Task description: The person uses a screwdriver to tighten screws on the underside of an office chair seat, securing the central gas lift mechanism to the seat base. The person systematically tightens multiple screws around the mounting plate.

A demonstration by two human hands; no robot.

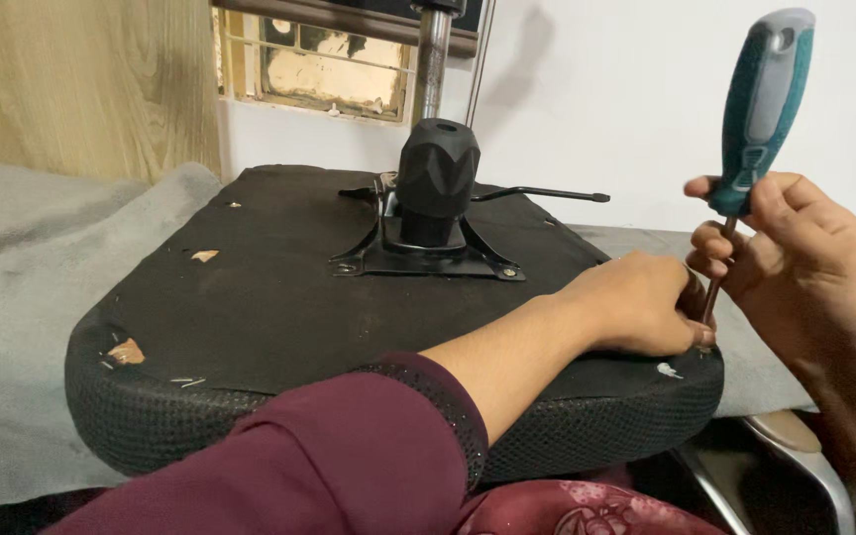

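seat underside point(279, 297): matt black fabric, mesh edge; mounting plate point(428, 260): black metal; screwdriver point(760, 109): smooth teal-grey plastic handle; grey cloth point(22, 267) at 9 o'clock.

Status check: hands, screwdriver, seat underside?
Right hand gripping teal-grey screwdriver, upright. Left hand steadying its tip at the upturned black seat edge. Nothing blocking; black mount plate sits clear.

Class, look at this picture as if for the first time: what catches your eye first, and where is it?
The teal and grey screwdriver stands upright at the right, held by the right hand, its tip down at the near right edge of the seat. The left hand rests there beside the tip. An upturned black chair seat fills the middle, with a black metal plate and a knob on top.
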